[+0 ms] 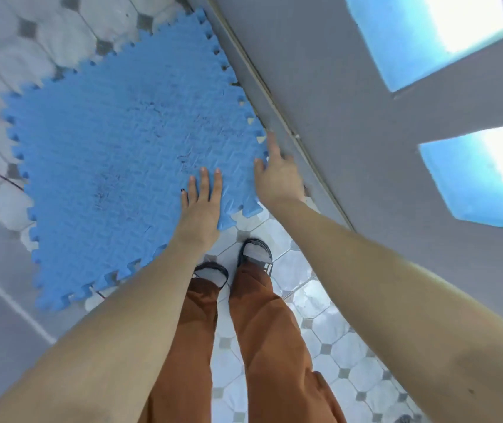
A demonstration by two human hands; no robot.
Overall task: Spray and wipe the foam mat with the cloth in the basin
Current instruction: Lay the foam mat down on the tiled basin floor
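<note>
Head view, foam mat (116, 154) against grey wall (335, 87)

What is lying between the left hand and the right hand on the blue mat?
Only bare blue foam puzzle mat separates the left hand from the right hand, in the head view.

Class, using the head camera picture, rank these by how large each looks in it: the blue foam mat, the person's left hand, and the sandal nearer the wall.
1. Blue foam mat, by far the largest.
2. Left hand, lying flat on the mat.
3. Sandal, partly hidden by a trouser leg, so its true extent is unsure.
</note>
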